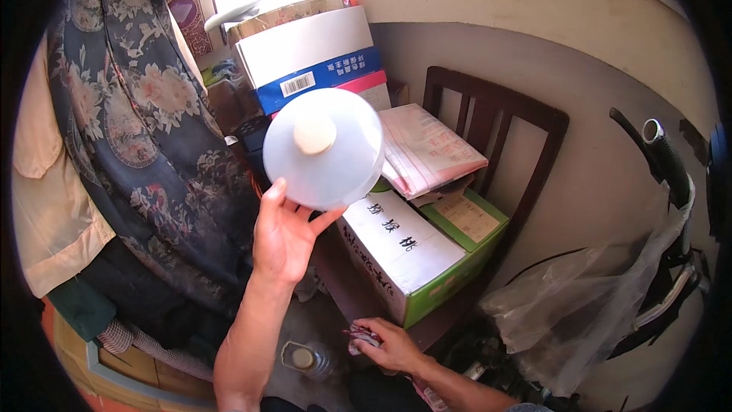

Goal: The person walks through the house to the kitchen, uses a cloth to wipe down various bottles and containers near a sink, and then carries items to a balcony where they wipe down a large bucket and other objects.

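My left hand (284,243) holds up a round, translucent white plastic lid (349,143) by its lower rim. A cream-coloured knob (314,133) sits on the lid, and the thumb rests on the near edge. Lower down, my right hand (394,343) is closed around a crumpled pink-and-white patterned cloth (358,342). More patterned fabric (429,395) shows under the right forearm. Between my arms, a clear plastic bottle or jug (317,363) with a light cap stands on the floor.
A green-and-white carton (412,252) with a folded pink-and-white packet (429,149) sits on a dark wooden chair (497,103). Behind are stacked boxes (309,40). Floral clothing (160,97) hangs left. Right stands a bicycle handlebar (669,166) with a clear plastic sheet (572,292).
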`<move>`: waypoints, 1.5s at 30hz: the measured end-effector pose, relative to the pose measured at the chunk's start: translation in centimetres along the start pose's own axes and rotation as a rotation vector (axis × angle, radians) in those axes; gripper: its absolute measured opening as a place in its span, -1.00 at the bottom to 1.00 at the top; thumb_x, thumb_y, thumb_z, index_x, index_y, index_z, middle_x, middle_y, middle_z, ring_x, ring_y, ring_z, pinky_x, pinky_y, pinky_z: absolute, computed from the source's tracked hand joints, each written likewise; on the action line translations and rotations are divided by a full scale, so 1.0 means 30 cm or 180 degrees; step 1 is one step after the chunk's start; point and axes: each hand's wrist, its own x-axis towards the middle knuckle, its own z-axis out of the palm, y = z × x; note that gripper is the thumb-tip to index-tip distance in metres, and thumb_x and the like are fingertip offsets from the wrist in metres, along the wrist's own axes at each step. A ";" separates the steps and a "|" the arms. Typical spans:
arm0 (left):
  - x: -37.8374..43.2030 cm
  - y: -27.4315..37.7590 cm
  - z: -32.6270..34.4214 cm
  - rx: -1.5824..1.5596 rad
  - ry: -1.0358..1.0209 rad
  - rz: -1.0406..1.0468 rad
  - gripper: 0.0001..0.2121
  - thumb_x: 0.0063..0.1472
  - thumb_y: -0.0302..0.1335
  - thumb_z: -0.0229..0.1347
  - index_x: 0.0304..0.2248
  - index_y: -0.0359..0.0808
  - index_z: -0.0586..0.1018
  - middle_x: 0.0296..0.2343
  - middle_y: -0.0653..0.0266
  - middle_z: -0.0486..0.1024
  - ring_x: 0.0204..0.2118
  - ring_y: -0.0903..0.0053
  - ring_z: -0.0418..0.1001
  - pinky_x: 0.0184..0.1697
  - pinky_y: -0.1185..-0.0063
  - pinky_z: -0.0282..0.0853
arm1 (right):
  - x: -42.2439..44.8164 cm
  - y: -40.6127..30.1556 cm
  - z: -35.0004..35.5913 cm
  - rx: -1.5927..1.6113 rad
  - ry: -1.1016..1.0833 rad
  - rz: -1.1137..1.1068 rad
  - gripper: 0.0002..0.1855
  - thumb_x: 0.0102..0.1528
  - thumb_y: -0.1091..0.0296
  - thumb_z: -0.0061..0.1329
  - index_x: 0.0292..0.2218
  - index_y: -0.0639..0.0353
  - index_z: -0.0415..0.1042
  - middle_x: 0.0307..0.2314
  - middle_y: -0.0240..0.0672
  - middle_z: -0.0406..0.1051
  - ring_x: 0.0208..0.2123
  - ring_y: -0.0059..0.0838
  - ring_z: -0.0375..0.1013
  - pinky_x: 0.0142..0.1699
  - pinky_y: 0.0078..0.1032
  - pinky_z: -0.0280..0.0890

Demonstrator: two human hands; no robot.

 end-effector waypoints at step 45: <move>-0.471 -0.215 -0.999 0.2616 0.2113 -0.1847 -0.46 0.29 -0.26 0.07 0.14 -0.38 0.23 0.02 0.10 0.35 0.02 0.41 0.38 -0.01 0.46 0.43 | 0.046 0.015 0.024 0.0081 -0.0114 0.0151 -0.59 0.02 0.46 0.14 -0.08 0.29 0.42 -0.21 -0.11 0.46 -0.18 -0.27 0.50 -0.08 -0.46 0.37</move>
